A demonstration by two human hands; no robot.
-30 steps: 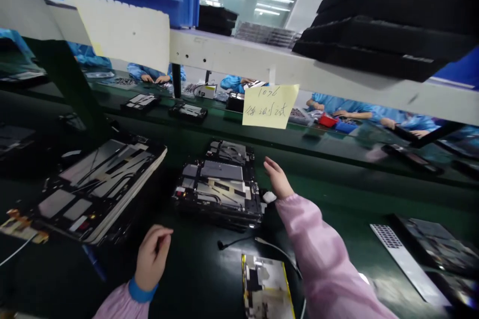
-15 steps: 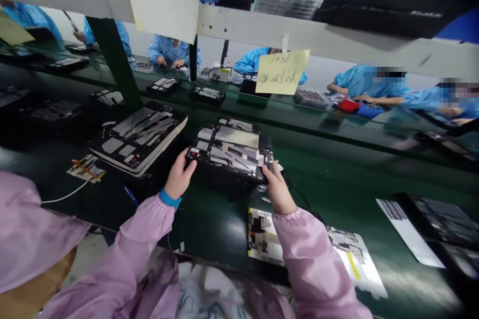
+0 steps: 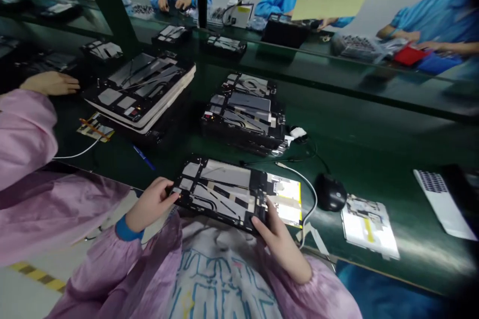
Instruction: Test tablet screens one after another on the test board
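Observation:
My left hand, with a blue wristband, grips the left edge of an opened tablet. My right hand clasps its right end, thumb on top. The tablet is held tilted near the table's front edge, its grey battery cells, black tape and cables facing up. Behind it stands a stack of similar opened tablets, apart from the one in my hands. To the right of my grip lies a white, yellow-edged panel, partly hidden by the tablet.
Another stack of tablets stands at left, near a co-worker's hand. A blue pen lies before it. At right are a black mouse, cables, a white panel and a white strip. Co-workers in blue sit opposite.
Both hands have come away from the middle stack toward my body, bringing one tablet along. The view has tipped downward, and a co-worker's hand now shows at left.

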